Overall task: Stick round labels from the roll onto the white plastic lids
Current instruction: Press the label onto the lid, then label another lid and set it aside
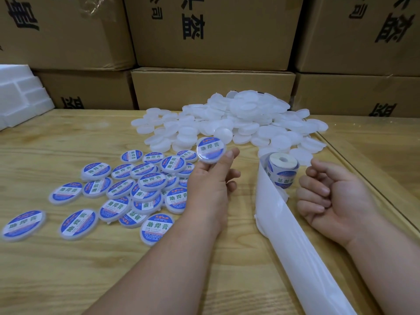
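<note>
At the centre of the table point(68, 137), the left hand point(211, 185) lifts a labelled lid point(211, 149) clear of the wood, fingers point(231, 154) pinching it at its lower rim, blue-and-white label tilted up toward the camera. Over at three o'clock the right hand point(336, 196) rests palm-up on the table, fingers loosely curled and holding nothing. Between the two hands stands the label roll point(283, 169), on end, its core hole facing up, and a long strip of bare white backing paper point(295, 242) trails off it toward five o'clock, running out of the bottom edge. Up at twelve o'clock sits the heap of plain white lids point(238, 119), piled thick and spilling toward the roll; one or two of them lie just beside it. Down at nine o'clock, the finished lids point(127, 189) are scattered and overlapping, labels up, with a couple lying apart near the left edge. Behind everything, stacked cardboard boxes point(213, 32) with black printed characters wall off the back, and white foam blocks point(20, 96) sit at ten o'clock.
</note>
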A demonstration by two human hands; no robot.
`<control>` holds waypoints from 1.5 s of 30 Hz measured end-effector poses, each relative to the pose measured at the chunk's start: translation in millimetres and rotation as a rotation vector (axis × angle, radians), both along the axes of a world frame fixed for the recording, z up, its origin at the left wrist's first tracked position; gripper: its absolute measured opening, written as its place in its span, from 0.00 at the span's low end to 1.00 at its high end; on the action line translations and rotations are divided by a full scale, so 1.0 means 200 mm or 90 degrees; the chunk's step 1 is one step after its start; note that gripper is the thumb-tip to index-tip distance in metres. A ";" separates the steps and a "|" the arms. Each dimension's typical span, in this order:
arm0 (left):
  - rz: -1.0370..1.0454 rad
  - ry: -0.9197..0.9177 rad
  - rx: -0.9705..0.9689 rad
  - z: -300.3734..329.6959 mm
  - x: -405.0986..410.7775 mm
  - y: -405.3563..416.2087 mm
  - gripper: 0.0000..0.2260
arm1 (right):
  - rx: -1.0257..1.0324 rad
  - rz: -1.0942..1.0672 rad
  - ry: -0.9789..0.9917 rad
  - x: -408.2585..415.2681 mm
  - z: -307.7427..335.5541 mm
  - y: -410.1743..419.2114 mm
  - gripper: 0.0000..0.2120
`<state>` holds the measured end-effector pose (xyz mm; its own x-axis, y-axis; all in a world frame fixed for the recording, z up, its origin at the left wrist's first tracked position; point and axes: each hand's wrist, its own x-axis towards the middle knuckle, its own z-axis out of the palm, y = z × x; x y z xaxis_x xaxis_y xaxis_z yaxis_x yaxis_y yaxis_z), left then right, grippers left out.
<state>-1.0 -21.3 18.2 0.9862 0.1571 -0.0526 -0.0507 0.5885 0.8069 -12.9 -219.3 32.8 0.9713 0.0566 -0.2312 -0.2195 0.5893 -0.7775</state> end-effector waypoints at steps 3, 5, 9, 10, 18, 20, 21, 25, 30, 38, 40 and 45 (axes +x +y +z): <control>0.014 0.016 -0.069 0.01 0.00 0.01 0.10 | -0.364 -0.118 -0.111 -0.02 -0.03 0.05 0.17; 0.029 0.027 -0.101 0.02 0.00 0.02 0.09 | -0.518 -0.146 -0.178 -0.04 -0.05 0.09 0.16; 0.059 0.053 -0.160 0.04 0.00 0.03 0.09 | -0.580 -0.146 -0.210 -0.04 -0.08 0.11 0.13; 0.065 0.058 -0.169 0.04 0.00 0.03 0.09 | -0.584 -0.158 -0.203 -0.04 -0.08 0.10 0.13; 0.119 0.052 -0.154 0.02 0.01 0.03 0.17 | -0.583 -0.194 -0.185 -0.02 -0.09 0.08 0.13; 0.107 0.018 -0.061 0.01 0.00 0.01 0.16 | -0.578 -0.198 -0.188 -0.02 -0.09 0.08 0.11; 0.101 -0.002 -0.007 0.01 -0.01 0.01 0.17 | -0.573 -0.197 -0.190 -0.02 -0.09 0.08 0.10; 0.059 -0.067 0.217 0.00 -0.04 -0.04 0.18 | -0.567 -0.183 -0.185 -0.01 -0.10 0.08 0.07; -0.074 -0.068 0.474 -0.03 -0.07 -0.09 0.17 | -0.572 -0.152 -0.206 -0.02 -0.09 0.10 0.10; -0.154 -0.078 0.612 -0.04 -0.08 -0.10 0.17 | -0.594 -0.058 -0.202 -0.06 -0.06 0.12 0.08; -0.159 -0.086 0.627 -0.04 -0.08 -0.10 0.16 | -0.613 -0.039 -0.183 -0.06 -0.06 0.11 0.07; -0.177 -0.084 0.627 -0.03 -0.09 -0.10 0.20 | -0.503 -0.068 -0.077 -0.04 -0.03 0.05 0.14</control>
